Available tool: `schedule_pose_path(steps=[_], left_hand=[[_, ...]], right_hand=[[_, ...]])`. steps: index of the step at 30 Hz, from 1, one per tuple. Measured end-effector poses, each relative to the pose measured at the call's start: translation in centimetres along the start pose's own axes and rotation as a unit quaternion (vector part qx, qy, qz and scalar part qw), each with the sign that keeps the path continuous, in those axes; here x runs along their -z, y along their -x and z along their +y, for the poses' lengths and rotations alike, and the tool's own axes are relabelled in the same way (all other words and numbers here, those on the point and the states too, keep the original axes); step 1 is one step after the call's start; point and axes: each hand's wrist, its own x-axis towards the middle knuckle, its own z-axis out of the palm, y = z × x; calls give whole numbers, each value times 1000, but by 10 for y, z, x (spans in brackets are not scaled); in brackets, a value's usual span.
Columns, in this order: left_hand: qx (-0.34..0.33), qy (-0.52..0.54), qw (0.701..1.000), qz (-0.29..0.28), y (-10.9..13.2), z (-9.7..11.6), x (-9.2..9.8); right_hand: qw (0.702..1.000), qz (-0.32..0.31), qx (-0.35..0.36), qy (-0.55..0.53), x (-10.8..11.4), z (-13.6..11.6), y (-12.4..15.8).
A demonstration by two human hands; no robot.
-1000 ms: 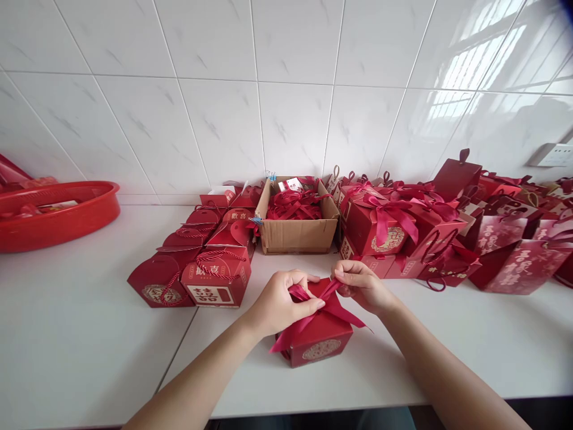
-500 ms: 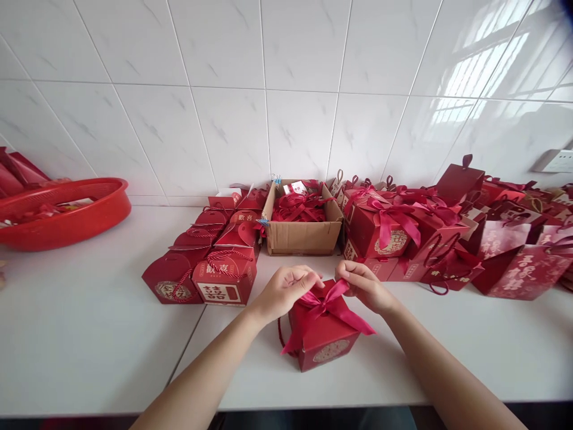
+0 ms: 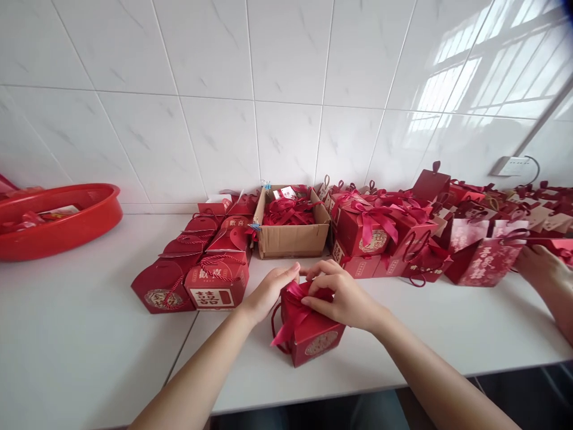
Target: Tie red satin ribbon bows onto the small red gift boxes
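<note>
A small red gift box (image 3: 317, 345) with a round gold print stands on the white table in front of me. A magenta ribbon (image 3: 290, 319) is tied in a bow on its top, one tail hanging over the left side. My left hand (image 3: 271, 292) is closed at the box's back left top edge, on the ribbon, its fingertips partly hidden. From the right, my right hand (image 3: 345, 295) reaches over the lid and pinches the ribbon near the knot. A dark red cord handle (image 3: 274, 325) loops out at the box's left side.
Behind the box is a cardboard carton (image 3: 293, 240) of ribbons. Finished-looking red boxes (image 3: 216, 278) stand in rows to the left, with more bow-tied boxes (image 3: 364, 230) stacked right. A red plastic basket (image 3: 89, 218) sits far left. Another person's hand (image 3: 544, 269) is at far right.
My right hand has moved left and down from the bow's right loop to near the knot. The view has shifted right, bringing another person's hand into sight.
</note>
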Motion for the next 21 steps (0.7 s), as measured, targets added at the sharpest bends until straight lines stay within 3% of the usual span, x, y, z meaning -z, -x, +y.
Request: schedule_pose_path(steps=[5, 12, 17, 19, 21], left_hand=[[-15, -13, 999, -32, -1, 4, -3], [-29, -83, 996, -8, -6, -3, 4], [-13, -68, 998, 6, -6, -2, 2], [8, -30, 999, -7, -4, -2, -1], [33, 9, 999, -20, -3, -2, -2]], right_hand=[[999, -4, 26, 26, -1, 1, 0], [999, -9, 21, 22, 0, 0, 3], [999, 0, 18, 26, -1, 1, 3], [999, 23, 19, 14, -1, 2, 6], [995, 97, 20, 4, 4, 9, 16]])
